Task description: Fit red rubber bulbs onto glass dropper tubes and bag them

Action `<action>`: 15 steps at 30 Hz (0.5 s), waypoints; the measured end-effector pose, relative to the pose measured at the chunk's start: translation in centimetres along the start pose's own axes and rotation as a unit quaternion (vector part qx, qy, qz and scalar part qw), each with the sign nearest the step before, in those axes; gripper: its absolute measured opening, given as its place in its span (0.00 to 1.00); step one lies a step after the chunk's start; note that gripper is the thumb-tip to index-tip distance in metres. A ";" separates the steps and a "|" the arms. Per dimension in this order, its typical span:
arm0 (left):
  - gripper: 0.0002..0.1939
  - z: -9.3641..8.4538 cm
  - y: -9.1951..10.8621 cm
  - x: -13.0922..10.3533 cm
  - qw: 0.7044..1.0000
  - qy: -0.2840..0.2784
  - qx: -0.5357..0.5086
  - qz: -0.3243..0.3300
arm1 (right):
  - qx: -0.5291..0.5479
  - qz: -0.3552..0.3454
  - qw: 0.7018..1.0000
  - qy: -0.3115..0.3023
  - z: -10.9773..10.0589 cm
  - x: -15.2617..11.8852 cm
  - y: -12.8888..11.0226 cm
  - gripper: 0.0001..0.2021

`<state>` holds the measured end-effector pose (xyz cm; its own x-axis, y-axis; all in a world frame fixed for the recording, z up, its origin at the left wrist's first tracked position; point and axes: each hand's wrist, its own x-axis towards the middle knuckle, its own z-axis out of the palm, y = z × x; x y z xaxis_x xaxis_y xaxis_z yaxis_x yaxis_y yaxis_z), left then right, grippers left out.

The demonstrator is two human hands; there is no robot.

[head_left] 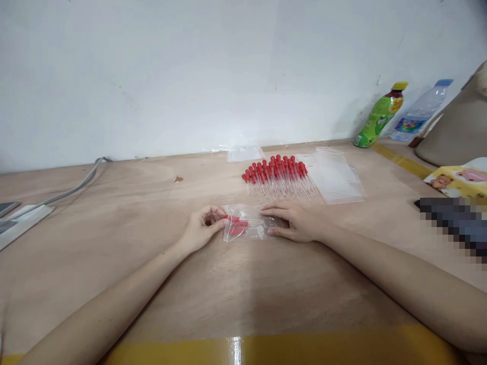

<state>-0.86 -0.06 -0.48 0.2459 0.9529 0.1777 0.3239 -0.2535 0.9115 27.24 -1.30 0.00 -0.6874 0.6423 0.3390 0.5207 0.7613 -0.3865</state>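
Note:
A clear plastic bag (pixel 251 231) lies flat on the table, with a few red-capped clear droppers (pixel 239 223) inside, their red ends to the left. My left hand (pixel 203 227) pinches the bag's left edge between thumb and fingers. At the bag's right end rests my right hand (pixel 297 221), fingers spread apart over the plastic, not closed on it. Just behind the bag is a pile of many red-capped droppers (pixel 276 172), caps toward the wall. Flat clear bags (pixel 337 177) are stacked to the right of the pile.
A green bottle (pixel 378 119), a water bottle (pixel 420 114) and a beige bag (pixel 456 121) stand at the back right. A pixelated dark object (pixel 452 223) lies at the right. A grey cable (pixel 81 183) runs along the left. Yellow tape (pixel 182 352) lines the front edge.

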 end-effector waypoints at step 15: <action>0.16 0.7 1.2 -1.4 0.997 -0.067 0.021 0.024 | 0.000 0.008 1.000 0.003 0.0 -0.1 -0.1 0.23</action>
<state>-0.17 -1.85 0.13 0.3812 0.9095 0.1662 0.3462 -0.3071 0.8865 27.25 -1.44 -0.03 -0.6755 0.6556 0.3375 0.5325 0.7503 -0.3918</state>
